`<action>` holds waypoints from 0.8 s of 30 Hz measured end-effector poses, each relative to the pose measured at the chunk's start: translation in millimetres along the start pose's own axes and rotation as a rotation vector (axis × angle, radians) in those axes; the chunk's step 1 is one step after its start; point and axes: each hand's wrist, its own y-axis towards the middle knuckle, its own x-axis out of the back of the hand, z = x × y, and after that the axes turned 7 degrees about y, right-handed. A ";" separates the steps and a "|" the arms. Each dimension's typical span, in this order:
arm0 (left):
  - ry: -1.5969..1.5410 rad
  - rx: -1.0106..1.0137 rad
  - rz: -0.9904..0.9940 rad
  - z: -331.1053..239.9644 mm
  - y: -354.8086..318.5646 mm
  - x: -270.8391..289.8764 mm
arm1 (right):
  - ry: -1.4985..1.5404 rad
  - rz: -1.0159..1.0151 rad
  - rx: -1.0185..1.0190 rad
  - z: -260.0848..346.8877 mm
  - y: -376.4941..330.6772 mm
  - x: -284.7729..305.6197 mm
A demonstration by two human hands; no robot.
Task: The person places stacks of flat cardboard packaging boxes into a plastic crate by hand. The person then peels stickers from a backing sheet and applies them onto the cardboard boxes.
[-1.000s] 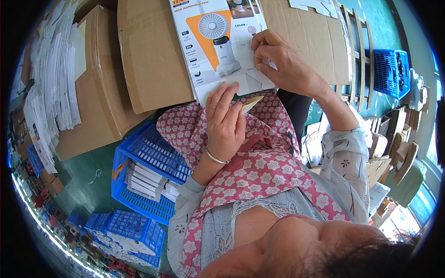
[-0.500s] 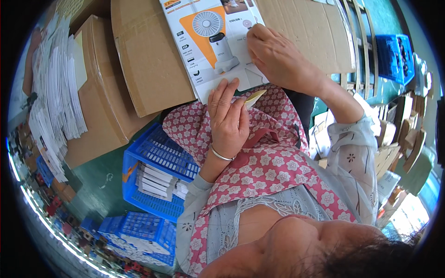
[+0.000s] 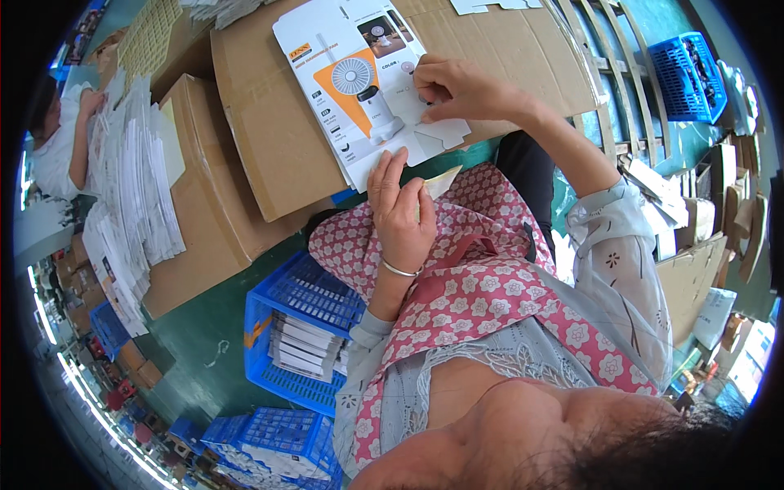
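Across a brown cardboard box (image 3: 261,151), the flat white-and-orange printed carton (image 3: 355,96) seems not yet folded; the left hand (image 3: 403,216) touches it, holding a pale-yellow paper slip (image 3: 442,183); the right hand (image 3: 467,90) curls narrow, contents unclear.

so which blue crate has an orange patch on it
The blue plastic crate just left of the floral apron, holding stacked white packaging; no orange shows on the other blue crates.

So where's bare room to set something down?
On the brown cardboard box top: left of the white, orange-printed card sheet, and between the right hand and the slatted wooden pallet. Crowded: the sheet's lower edge, with the left hand, and far left, stacked white cards.
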 end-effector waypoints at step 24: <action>-0.535 0.185 0.080 -31.2 -2.4 44.1 | 1.005 -0.490 0.007 6.1 -68.3 1.5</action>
